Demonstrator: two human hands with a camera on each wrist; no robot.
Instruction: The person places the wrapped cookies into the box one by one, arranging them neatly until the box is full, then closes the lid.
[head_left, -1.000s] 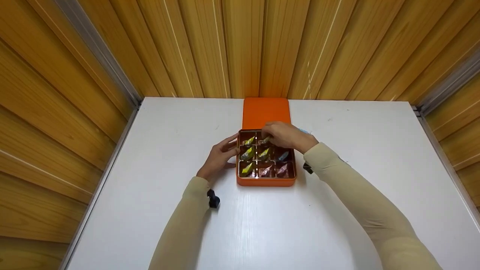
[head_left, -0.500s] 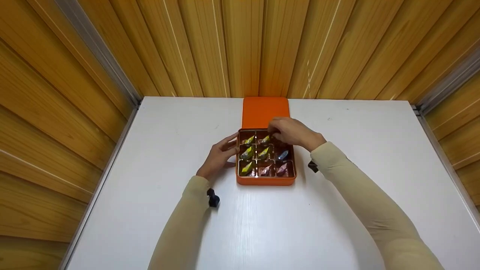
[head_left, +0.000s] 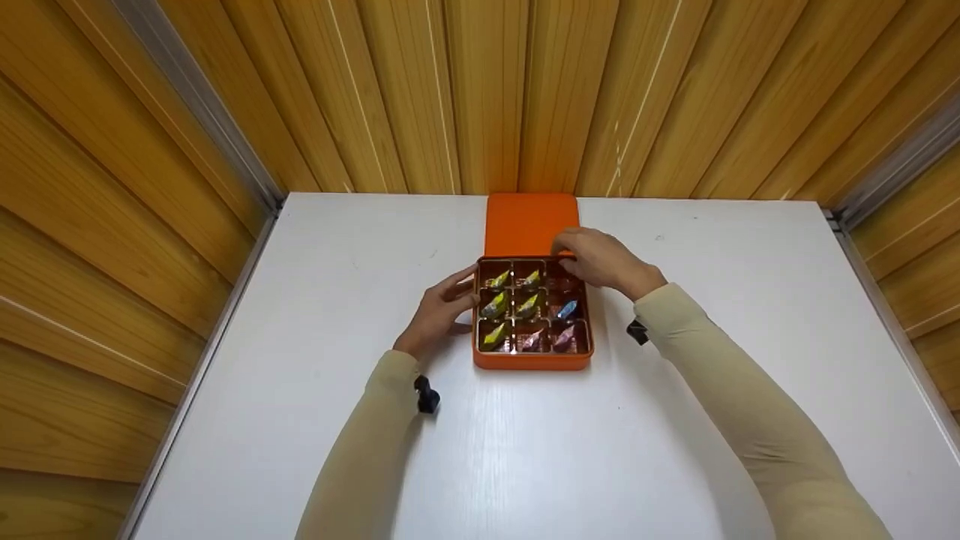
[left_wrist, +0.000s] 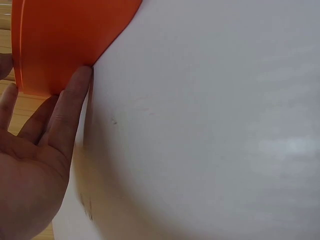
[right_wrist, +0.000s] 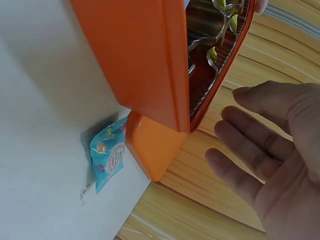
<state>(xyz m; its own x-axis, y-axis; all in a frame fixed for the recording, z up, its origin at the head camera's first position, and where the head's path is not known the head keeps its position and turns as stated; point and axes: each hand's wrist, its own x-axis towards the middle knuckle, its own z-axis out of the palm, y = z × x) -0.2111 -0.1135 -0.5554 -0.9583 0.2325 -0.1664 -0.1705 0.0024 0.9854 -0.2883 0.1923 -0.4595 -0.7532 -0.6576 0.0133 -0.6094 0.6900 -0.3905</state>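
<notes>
An orange tin [head_left: 532, 362] holds a brown divided tray with small wrapped sweets. Green-yellow sweets [head_left: 493, 336] fill the left column and two middle compartments; pink sweets [head_left: 564, 337] and a blue sweet [head_left: 568, 309] lie nearer the right. My left hand [head_left: 436, 319] rests its extended fingers against the tin's left side, touching the orange wall [left_wrist: 65, 45] in the left wrist view. My right hand [head_left: 604, 262] hovers over the far right compartment, partly covering it. In the right wrist view its loosely bent fingers [right_wrist: 240, 175] hold nothing.
Behind the tin lies its orange lid [head_left: 531, 221], near the wood-patterned wall [head_left: 555, 90]. A light-blue wrapped packet [right_wrist: 108, 155] lies on the white table [head_left: 495, 465] beside the lid; my right hand hides it in the head view.
My right hand has moved right and back, from the far middle compartment to the far right one, uncovering the sweet in the middle. My left hand stays against the tin.
</notes>
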